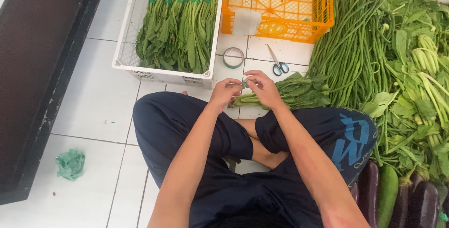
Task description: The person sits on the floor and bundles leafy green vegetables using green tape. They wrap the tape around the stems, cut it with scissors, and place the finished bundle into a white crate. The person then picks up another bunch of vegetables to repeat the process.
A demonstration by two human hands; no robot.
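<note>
The left hand (224,92) and the right hand (263,87) meet just above the knees, and both pinch the stem end of a bunch of leafy greens (290,94). A little bit of green tape (244,84) sits between the fingertips, right where the stems come together, so it looks like the hands hold the stems tight to keep the bunch from falling apart. The bunch lies on the white tile floor (93,97), with its stems at the hands and its leaves pointing away to the right. Just past the hands, a roll of green tape (233,57) and blue-handled scissors (277,61) lie on the floor, close enough to grab. Further out on the left, a white crate (125,55) holds many bunches of greens, each with a green band at the top. An orange crate (322,3) stands beside it. On the right lie a big heap of long beans (351,45), more loose leafy greens (416,69), and some dark eggplants (421,200). A crumpled green scrap (70,164) lies far off on the left.
</note>
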